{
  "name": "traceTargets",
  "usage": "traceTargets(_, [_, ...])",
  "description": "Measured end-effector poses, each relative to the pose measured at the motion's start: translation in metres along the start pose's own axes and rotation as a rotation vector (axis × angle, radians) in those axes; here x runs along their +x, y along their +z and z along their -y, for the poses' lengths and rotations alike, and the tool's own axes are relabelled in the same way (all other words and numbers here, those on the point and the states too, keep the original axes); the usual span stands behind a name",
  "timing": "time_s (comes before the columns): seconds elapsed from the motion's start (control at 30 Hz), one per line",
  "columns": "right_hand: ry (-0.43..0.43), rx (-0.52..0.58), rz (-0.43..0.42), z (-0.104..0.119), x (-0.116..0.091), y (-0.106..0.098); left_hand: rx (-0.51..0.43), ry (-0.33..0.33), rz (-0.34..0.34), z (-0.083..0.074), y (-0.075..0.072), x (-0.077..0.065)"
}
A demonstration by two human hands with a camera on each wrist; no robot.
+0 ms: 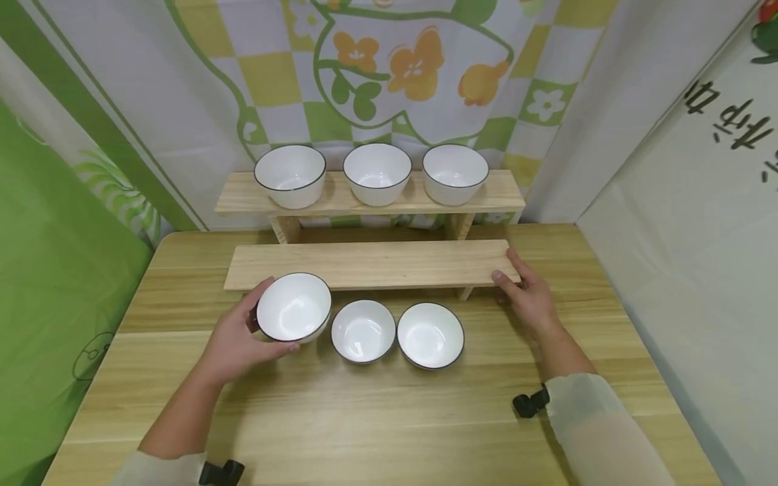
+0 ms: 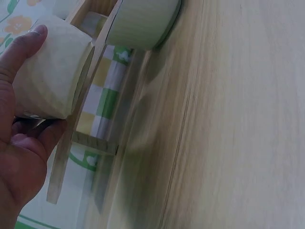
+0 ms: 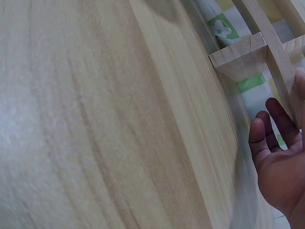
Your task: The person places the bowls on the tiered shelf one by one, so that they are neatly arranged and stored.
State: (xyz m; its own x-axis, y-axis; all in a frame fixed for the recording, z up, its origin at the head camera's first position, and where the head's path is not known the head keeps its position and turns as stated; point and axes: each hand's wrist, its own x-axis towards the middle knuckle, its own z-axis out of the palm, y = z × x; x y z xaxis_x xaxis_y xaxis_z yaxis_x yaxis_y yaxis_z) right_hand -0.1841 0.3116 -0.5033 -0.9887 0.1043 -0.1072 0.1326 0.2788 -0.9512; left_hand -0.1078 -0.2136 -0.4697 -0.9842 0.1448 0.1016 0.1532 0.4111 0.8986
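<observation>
My left hand grips a white bowl with a dark rim, its thumb at the near side and its fingers round the left side. In the left wrist view that bowl is off the table, beside the edge of the lower shelf board. Two similar bowls, a middle one and a right one, sit side by side on the table. At the right end of the lower shelf board, my right hand holds the board, thumb on top. Some right fingers extend free below it.
On the upper shelf board stand three more white bowls: left, middle and right. The wooden rack rests at the back of the wooden table, against a patterned cloth. A white wall panel borders the right side.
</observation>
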Motion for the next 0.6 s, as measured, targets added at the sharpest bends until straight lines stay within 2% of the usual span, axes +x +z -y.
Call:
traceTargets(0.33, [0.019,-0.01,0.013,0.0,0.003,0.001,-0.028,-0.003,-0.017,-0.016,0.017,0.012])
traceTargets(0.6, [0.02,-0.021,-0.013,0.0,0.0,0.0,-0.035,0.011,0.01,-0.029,0.029,0.025])
